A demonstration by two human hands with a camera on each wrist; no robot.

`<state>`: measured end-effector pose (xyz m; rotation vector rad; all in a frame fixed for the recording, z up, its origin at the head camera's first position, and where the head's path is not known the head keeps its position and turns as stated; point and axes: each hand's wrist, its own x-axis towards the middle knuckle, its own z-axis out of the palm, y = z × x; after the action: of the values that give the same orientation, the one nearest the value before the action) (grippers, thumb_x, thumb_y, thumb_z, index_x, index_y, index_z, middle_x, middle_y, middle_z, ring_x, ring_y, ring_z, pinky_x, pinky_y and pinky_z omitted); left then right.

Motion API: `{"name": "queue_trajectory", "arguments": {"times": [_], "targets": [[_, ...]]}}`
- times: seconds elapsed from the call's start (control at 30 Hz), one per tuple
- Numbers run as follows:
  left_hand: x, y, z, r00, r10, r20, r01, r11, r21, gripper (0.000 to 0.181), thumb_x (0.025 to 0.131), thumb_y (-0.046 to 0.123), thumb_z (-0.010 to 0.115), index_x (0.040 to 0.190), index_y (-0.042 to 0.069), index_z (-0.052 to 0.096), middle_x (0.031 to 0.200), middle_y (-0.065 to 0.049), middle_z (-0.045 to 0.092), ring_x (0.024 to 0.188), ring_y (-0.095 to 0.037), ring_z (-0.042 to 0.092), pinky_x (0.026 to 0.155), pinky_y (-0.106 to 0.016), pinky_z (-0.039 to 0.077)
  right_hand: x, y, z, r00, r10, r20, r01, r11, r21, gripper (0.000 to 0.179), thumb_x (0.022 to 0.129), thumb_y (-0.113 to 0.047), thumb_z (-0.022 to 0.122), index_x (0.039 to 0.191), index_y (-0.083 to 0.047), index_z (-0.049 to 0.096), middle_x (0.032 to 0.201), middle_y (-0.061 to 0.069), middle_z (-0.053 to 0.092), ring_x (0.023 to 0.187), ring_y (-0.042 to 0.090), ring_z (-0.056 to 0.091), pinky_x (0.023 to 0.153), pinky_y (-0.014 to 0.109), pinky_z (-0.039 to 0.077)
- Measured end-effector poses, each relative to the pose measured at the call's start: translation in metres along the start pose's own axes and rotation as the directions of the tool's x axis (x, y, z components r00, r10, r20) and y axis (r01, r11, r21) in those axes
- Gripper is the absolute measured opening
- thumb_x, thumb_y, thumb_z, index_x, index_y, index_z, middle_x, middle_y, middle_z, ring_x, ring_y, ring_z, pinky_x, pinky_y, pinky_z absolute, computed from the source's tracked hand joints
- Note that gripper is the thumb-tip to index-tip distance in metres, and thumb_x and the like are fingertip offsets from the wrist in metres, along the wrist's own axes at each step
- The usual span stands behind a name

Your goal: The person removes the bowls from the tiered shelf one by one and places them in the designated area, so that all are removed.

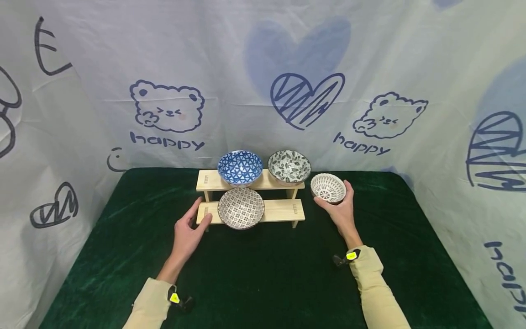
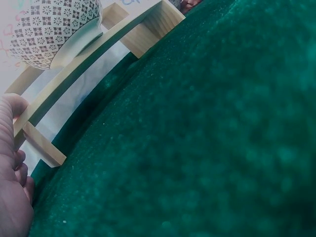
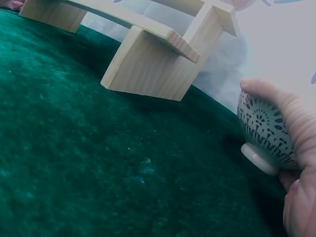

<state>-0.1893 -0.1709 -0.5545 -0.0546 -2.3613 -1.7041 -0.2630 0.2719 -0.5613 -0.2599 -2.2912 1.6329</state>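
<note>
My right hand grips a small white bowl with a dark pattern, right of a two-tier wooden stand. In the right wrist view the thumb lies at the rim of this patterned bowl, its pale foot showing, tilted over the cloth. My left hand holds the left end of the stand's lower board, thumb over the board in the left wrist view. On that tier sits a brown-and-white patterned bowl. A blue triangle-patterned bowl and a leaf-patterned bowl stand on the upper tier.
Dark green cloth covers the table. A white curtain with blue drawings hangs behind it and along both sides. The stand's side panel rests on the cloth, left of the small bowl.
</note>
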Motion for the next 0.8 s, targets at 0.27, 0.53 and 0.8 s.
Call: {"name": "queue_trajectory", "arguments": {"times": [0.27,0.53,0.8], "targets": [[-0.007,0.029,-0.002,1.0,-0.024,0.01,0.024,1.0,0.008,0.061,0.102,0.013,0.068,0.156,-0.003,0.044,0.161,-0.021,0.044,0.148,-0.039,0.043,0.12,-0.055,0.035,-0.002,0.0,-0.002,1.0,0.016,0.011,-0.016,1.0,0.002,0.117,0.08,-0.026,0.093,0.165,-0.012,0.014,0.165,0.018,0.029,0.15,0.034,0.032,0.125,0.054,0.024],[-0.002,-0.002,0.0,1.0,0.003,-0.006,-0.003,1.0,0.001,0.063,0.1,0.02,0.073,0.157,0.007,0.047,0.159,-0.013,0.049,0.146,-0.032,0.049,0.118,-0.051,0.04,-0.001,-0.001,-0.005,0.998,0.025,0.049,-0.025,1.0,-0.003,0.12,0.08,-0.026,0.092,0.167,-0.015,0.01,0.168,0.017,0.024,0.152,0.035,0.028,0.126,0.057,0.021],[-0.003,0.012,-0.002,1.0,-0.016,0.005,0.016,1.0,0.006,0.062,0.101,0.016,0.07,0.157,0.002,0.045,0.16,-0.017,0.047,0.146,-0.036,0.047,0.118,-0.054,0.038,0.001,-0.01,-0.019,0.994,-0.016,0.109,0.02,0.999,-0.034,0.126,0.081,-0.023,0.092,0.167,-0.018,0.0,0.171,0.02,0.015,0.157,0.035,0.021,0.128,0.056,0.017]]}}
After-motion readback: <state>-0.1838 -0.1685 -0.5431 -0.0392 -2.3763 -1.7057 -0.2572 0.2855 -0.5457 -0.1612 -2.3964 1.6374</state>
